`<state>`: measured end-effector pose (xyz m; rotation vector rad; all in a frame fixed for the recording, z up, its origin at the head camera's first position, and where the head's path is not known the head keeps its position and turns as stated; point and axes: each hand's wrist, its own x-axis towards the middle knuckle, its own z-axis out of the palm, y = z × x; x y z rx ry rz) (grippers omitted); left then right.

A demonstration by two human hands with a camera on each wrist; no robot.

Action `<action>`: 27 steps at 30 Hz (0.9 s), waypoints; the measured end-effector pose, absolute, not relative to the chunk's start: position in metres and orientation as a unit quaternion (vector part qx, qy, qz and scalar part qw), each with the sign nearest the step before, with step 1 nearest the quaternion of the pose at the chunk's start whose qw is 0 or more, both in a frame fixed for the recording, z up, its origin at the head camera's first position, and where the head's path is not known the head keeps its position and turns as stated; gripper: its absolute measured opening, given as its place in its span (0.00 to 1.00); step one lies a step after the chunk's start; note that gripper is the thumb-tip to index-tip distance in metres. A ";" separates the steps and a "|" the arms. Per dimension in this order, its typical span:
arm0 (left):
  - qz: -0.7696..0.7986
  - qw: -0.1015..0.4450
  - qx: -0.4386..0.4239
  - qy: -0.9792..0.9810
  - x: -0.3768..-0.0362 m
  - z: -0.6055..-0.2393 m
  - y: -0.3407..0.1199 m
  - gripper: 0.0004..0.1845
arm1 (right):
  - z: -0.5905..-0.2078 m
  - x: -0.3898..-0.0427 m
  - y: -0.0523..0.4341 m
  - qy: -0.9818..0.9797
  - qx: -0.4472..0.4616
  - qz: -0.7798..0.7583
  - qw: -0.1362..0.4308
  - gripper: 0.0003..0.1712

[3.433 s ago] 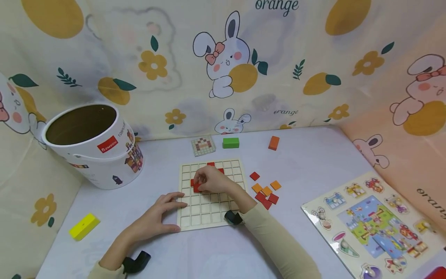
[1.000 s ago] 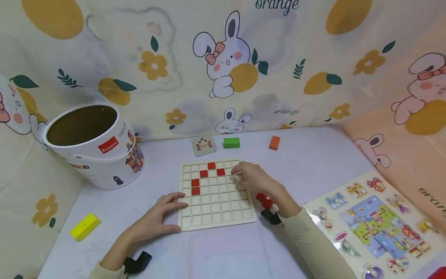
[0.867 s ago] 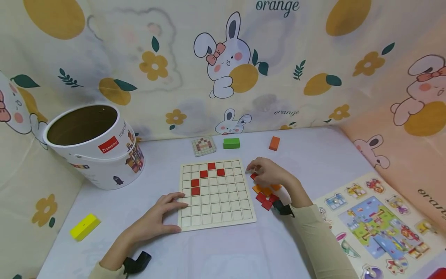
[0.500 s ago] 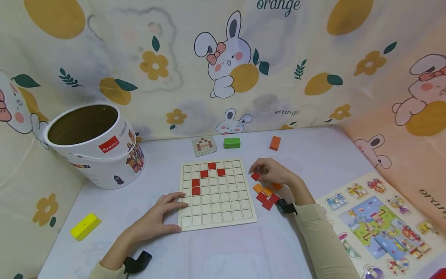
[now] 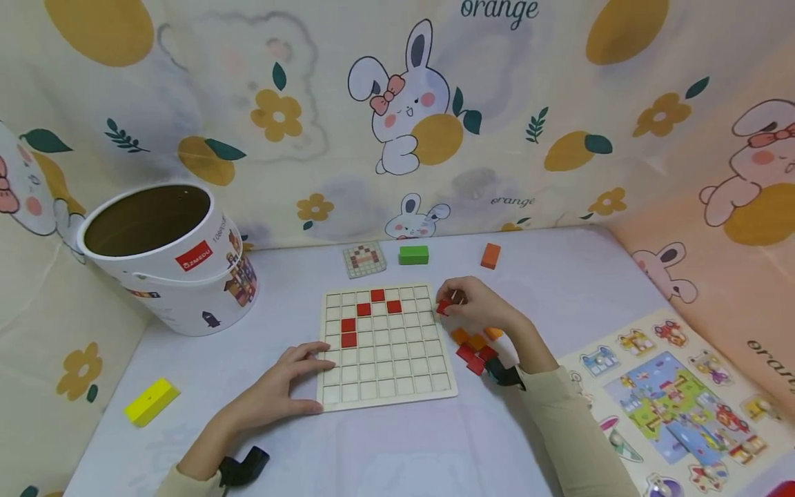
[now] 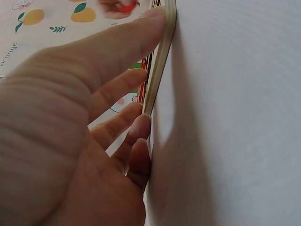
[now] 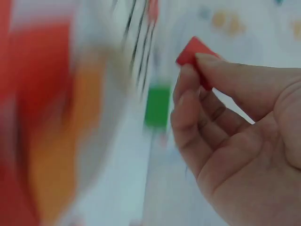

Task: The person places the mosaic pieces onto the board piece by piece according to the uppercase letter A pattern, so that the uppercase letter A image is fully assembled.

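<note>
A wooden grid board [image 5: 397,386] lies on the white table with several red tiles [image 5: 348,332] set in its upper left cells. My right hand [image 5: 475,305] hovers just off the board's upper right corner and pinches a red tile [image 5: 443,307] between thumb and fingertips; the right wrist view shows that red tile [image 7: 194,52] at my fingertips. My left hand [image 5: 279,386] lies flat on the table with straight fingers against the board's left edge [image 6: 160,61]. A small heap of loose red and orange tiles [image 5: 473,346] sits right of the board, under my right wrist.
A white paper bucket [image 5: 168,259] stands open at the back left. A pattern card [image 5: 364,259], a green block [image 5: 413,255] and an orange block [image 5: 490,255] lie behind the board. A yellow block [image 5: 151,402] lies front left. A picture puzzle tray [image 5: 667,393] fills the right.
My right hand left the board, reached into the loose tiles, picked up a red tile and now carries it back toward the board's upper right corner. The left hand has not moved.
</note>
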<state>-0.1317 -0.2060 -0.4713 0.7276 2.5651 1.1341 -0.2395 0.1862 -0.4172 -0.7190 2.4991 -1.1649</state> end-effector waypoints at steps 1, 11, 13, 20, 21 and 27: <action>0.390 0.121 0.250 0.878 -0.132 -0.471 -0.206 0.33 | -0.414 -0.237 0.175 0.860 -0.265 -0.409 0.151 0.09; 0.395 0.123 0.249 0.876 -0.131 -0.471 -0.208 0.32 | -0.425 -0.217 0.064 0.817 -0.369 -0.383 0.225 0.10; 0.396 0.119 0.252 0.875 -0.132 -0.471 -0.207 0.32 | -0.427 -0.214 0.054 0.820 -0.363 -0.379 0.228 0.10; 0.401 0.117 0.257 0.871 -0.133 -0.470 -0.207 0.32 | -0.431 -0.211 0.038 0.831 -0.364 -0.364 0.210 0.11; 0.401 0.117 0.256 0.872 -0.133 -0.471 -0.207 0.32 | -0.431 -0.211 0.037 0.833 -0.363 -0.361 0.207 0.11; 0.399 0.118 0.253 0.873 -0.132 -0.472 -0.208 0.32 | -0.433 -0.209 0.031 0.842 -0.363 -0.351 0.192 0.09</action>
